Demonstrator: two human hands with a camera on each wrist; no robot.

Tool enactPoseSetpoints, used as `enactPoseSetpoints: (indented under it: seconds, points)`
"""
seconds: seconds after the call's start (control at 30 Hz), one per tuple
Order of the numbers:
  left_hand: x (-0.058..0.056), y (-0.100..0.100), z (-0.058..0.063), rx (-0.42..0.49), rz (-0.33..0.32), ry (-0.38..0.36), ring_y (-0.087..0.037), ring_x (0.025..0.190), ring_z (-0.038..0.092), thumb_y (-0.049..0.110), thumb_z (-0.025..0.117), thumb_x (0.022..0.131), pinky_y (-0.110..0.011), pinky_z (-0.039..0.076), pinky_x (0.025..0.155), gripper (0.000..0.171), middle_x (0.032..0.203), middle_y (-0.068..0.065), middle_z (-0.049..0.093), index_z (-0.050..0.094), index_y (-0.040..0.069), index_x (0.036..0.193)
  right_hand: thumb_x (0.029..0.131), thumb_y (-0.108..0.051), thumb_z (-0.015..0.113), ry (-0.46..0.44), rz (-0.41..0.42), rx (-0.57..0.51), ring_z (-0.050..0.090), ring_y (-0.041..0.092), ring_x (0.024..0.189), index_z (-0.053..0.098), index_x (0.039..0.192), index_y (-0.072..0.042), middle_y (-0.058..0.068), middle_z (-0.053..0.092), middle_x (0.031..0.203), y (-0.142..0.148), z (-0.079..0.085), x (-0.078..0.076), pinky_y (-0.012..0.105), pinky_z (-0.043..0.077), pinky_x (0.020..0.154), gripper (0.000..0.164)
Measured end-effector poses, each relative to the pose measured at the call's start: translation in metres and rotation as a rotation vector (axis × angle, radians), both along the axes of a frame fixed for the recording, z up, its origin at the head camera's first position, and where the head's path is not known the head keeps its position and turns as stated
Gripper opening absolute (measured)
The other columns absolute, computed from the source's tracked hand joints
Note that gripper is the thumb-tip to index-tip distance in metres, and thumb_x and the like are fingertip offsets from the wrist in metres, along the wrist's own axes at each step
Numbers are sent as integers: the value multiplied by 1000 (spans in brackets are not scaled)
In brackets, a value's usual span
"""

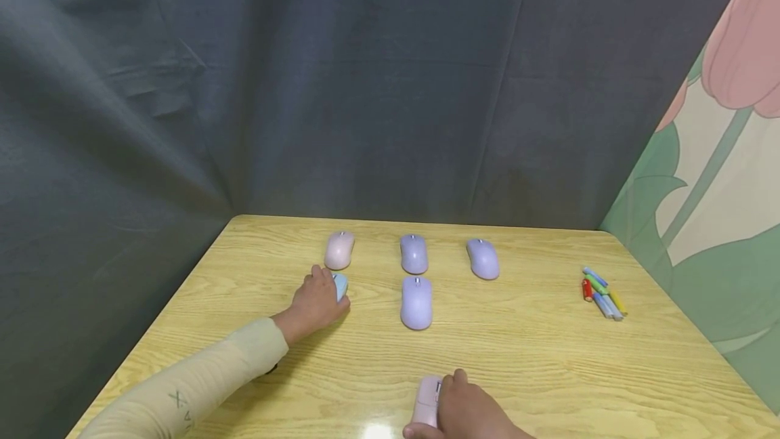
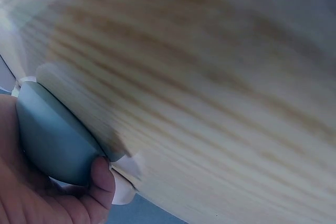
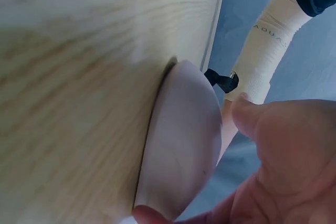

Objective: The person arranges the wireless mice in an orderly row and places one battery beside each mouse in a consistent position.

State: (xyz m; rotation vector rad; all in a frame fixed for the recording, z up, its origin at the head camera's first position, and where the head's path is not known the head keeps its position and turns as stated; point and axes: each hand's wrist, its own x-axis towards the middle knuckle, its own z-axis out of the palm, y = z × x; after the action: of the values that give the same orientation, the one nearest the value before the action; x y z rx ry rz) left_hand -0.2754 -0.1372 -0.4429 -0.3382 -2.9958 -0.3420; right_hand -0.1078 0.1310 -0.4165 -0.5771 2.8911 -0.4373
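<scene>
In the head view my left hand (image 1: pixel 317 300) grips a light blue computer mouse (image 1: pixel 340 285) at the left middle of the wooden table. The left wrist view shows the thumb pressed against the end of that mouse (image 2: pixel 58 135). Near the front, my right hand (image 1: pixel 468 408) lies around a pink mouse (image 1: pixel 428 402), fingers along its right side. In the right wrist view a fingertip touches the pink mouse (image 3: pixel 181 140), and the thumb (image 3: pixel 247 114) stands slightly apart from it. Just beyond the left hand sits a pale pink mouse (image 1: pixel 339 250).
Two lilac mice, one in the middle (image 1: pixel 414 254) and one farther right (image 1: pixel 484 259), line the back. Another lilac mouse (image 1: pixel 417 303) lies before the middle one. Several small coloured cylinders (image 1: pixel 600 292) are clustered at the right. A dark curtain (image 1: pixel 390 100) hangs behind the table.
</scene>
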Motion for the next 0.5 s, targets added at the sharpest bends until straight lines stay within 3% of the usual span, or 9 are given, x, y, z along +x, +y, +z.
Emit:
enactPoseSetpoints:
  seconds: [0.23, 0.5]
  points:
    - [1, 0, 0, 4, 8, -15, -23, 68, 45, 33, 59, 86, -35, 48, 52, 56, 86, -17, 38, 45, -17, 105, 78, -67, 64, 93, 52, 24, 45, 20, 58, 55, 88, 19, 12, 42, 75, 0, -7, 0, 37, 47, 46, 86]
    - [3, 0, 2, -1, 4, -7, -23, 67, 45, 33, 59, 86, -34, 48, 51, 55, 86, -18, 38, 46, -17, 104, 78, -55, 72, 95, 64, -6, 43, 18, 60, 55, 93, 18, 11, 40, 78, -1, -6, -3, 32, 46, 47, 77]
